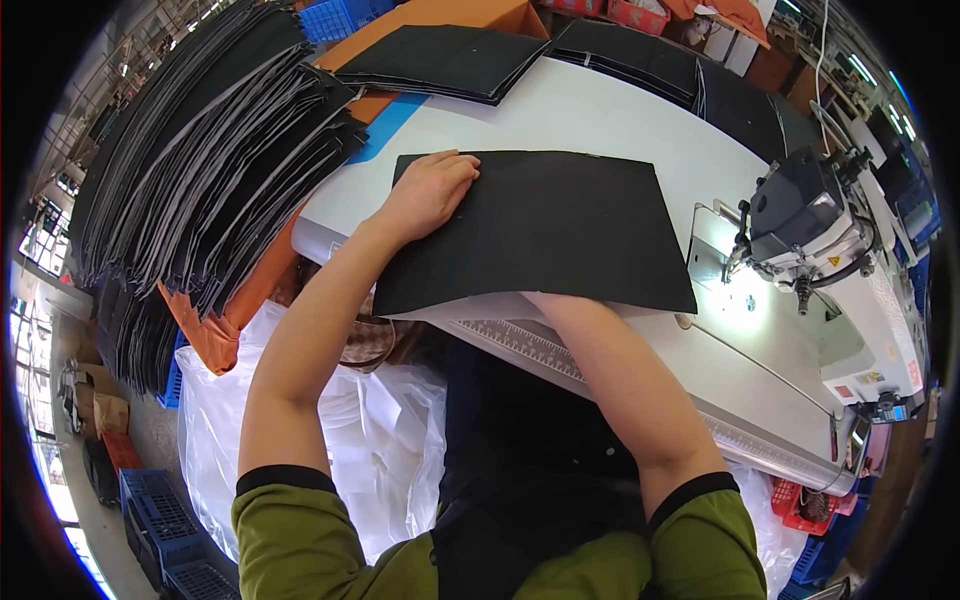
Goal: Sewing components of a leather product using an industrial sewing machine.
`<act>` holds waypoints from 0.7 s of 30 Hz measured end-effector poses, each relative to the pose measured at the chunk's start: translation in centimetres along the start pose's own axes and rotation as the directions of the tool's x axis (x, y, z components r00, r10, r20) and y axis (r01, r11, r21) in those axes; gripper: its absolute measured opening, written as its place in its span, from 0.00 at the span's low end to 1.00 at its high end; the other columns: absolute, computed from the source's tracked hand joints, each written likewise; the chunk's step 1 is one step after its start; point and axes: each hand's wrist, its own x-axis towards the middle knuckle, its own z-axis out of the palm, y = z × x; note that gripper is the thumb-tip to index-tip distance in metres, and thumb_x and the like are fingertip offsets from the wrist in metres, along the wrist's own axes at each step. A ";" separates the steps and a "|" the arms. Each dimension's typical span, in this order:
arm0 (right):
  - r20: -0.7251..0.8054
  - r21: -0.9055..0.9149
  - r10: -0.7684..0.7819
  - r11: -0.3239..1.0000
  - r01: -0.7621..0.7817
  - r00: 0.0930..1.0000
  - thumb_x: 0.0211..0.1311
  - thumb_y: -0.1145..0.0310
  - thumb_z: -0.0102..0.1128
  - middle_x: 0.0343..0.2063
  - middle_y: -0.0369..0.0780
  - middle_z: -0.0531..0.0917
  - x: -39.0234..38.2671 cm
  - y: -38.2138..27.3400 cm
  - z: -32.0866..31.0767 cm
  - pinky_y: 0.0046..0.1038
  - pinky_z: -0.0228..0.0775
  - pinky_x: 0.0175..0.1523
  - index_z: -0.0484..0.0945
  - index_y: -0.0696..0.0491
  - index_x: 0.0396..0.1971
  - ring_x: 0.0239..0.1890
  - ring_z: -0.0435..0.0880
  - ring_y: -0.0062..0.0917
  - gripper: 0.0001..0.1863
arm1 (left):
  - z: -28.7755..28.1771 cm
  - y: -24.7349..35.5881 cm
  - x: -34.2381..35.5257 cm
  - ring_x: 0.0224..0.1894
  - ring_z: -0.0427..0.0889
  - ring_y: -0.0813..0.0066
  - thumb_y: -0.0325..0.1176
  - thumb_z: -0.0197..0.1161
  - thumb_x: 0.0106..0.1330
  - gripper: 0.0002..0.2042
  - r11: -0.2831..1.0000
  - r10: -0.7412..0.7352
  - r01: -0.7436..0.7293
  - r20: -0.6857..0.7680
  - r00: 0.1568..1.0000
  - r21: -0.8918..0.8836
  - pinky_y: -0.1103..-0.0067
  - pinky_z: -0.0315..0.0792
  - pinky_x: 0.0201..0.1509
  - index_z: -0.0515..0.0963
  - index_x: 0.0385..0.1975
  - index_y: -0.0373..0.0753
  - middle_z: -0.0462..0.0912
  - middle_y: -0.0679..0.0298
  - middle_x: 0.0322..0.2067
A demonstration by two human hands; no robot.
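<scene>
A black sheet (560,225), seemingly fabric, spreads over the white sewing table (500,125) in front of me. At its upper left corner lies my left hand (437,192), closed, with the fingers bent together on the sheet's edge. My right hand is beneath the sheet, so its fingers are hidden; only the right forearm (620,350) shows, passing under the raised near edge. To the right of the sheet stands a white sewing machine (850,260) with a black head, its lamp lighting the plate by the needle.
A tall heap of black sheets (220,170) rises at the left. More black stacks (440,60) lie along the table's far side, with another stack (640,62) farther right. A ruler strip (520,345) runs along the near edge. Clear plastic sheeting (390,450) hangs below; blue crates (160,510) stand lower left.
</scene>
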 end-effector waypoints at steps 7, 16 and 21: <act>0.356 -0.054 -0.445 0.868 0.494 0.822 0.68 0.61 0.57 0.49 0.48 0.85 -11.1 -4.7 -1.7 0.38 0.80 0.49 0.72 0.56 0.60 0.45 0.86 0.44 0.24 | -1.2 1.2 -3.1 0.60 0.78 0.55 0.37 0.67 0.66 0.16 0.997 0.017 -0.015 0.020 1.000 -0.075 0.67 0.70 0.64 0.79 0.49 0.37 0.83 0.61 0.55; 0.076 -0.288 -0.142 0.945 0.158 0.987 0.62 0.63 0.63 0.54 0.41 0.83 -19.3 4.1 -9.8 0.32 0.77 0.50 0.75 0.52 0.59 0.50 0.85 0.36 0.25 | 1.8 14.9 -0.9 0.69 0.68 0.58 0.40 0.71 0.63 0.21 0.909 0.306 -0.246 0.140 0.942 -0.336 0.63 0.61 0.71 0.79 0.53 0.40 0.77 0.63 0.63; -0.365 -0.437 0.026 0.878 -0.196 0.931 0.64 0.60 0.64 0.45 0.42 0.84 -20.9 13.1 -11.6 0.34 0.75 0.50 0.79 0.52 0.54 0.46 0.83 0.37 0.20 | 5.5 22.2 3.5 0.69 0.68 0.59 0.44 0.69 0.64 0.22 0.867 0.428 -0.380 0.091 0.899 -0.322 0.64 0.60 0.72 0.78 0.54 0.40 0.77 0.64 0.62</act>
